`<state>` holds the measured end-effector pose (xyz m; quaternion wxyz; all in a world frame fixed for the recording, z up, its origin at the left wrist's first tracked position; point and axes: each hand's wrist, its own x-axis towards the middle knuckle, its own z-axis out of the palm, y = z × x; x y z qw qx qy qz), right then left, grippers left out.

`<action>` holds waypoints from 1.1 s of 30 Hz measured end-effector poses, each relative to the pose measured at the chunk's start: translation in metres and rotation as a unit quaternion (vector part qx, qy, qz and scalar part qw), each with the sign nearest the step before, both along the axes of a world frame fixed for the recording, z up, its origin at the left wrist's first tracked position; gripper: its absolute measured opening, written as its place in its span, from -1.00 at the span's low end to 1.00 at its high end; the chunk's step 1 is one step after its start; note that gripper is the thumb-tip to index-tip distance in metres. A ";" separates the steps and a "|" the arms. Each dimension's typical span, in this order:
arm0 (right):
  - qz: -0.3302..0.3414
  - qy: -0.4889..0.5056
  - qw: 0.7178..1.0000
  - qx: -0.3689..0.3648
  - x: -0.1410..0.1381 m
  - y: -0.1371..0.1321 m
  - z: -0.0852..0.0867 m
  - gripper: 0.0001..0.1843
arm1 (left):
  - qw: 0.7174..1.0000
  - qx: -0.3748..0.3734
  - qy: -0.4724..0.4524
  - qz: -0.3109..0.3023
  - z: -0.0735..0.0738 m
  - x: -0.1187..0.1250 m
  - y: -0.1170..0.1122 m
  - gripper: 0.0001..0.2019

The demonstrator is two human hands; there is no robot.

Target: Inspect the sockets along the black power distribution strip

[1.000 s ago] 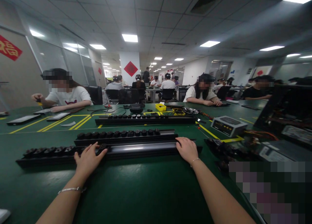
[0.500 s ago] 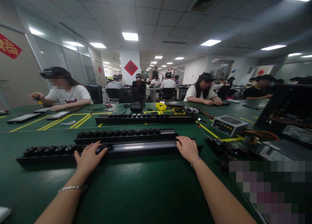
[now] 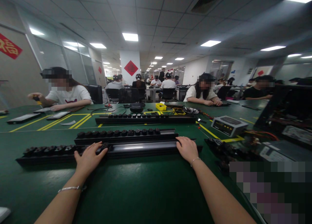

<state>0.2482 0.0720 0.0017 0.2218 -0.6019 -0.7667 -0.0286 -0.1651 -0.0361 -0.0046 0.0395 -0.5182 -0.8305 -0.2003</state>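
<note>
A long black rail with a shiny strip along it lies across the green table in front of me. My left hand rests over its left half, thumb and fingers around a small black part on the rail, mostly covered. Left of that hand, several similar black parts sit in a row. At the rail's right end, my right hand is closed over the edge, fingertips hidden behind it. Just behind lies a second black rail, also carrying a row of black parts.
Farther back lies a third rail, near a yellow tray. To the right are a power supply box, cables and an open computer case. Two people sit across the table; flat devices lie at left.
</note>
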 end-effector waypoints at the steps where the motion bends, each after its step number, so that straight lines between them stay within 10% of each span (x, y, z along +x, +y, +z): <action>1: 0.000 0.001 1.000 0.000 0.000 0.000 0.000 -0.57 | 1.000 0.000 -0.001 0.000 0.000 0.000 0.000 -0.53; 33: -0.004 -0.003 1.000 -0.013 -0.001 -0.002 0.003 -0.57 | 0.997 -0.004 0.043 -0.060 -0.005 0.000 0.000 -0.55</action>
